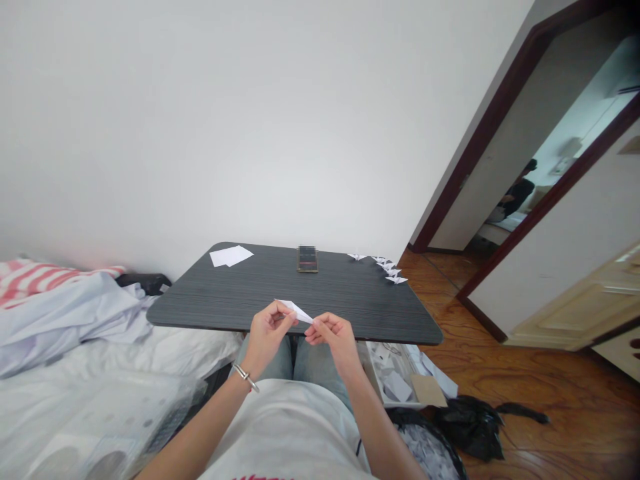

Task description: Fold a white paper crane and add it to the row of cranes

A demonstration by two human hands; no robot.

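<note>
Between my two hands, just above the near edge of the dark table (280, 287), is a folded piece of white paper (299, 311), narrow and pointed. My left hand (271, 328), with a bracelet at its wrist, pinches the paper's left part. The fingertips of my right hand (332, 332) are closed on its pointed right end. Several folded white paper cranes (389, 268) stand at the table's far right corner. Flat white paper sheets (231, 255) lie overlapping at the far left.
A phone (307, 259) lies near the table's back edge by the wall. Bedding (90, 313) is on the left. To the right on the floor are a box of papers (397, 377) and black plastic bags (473, 427). Another person (520, 190) appears through the doorway.
</note>
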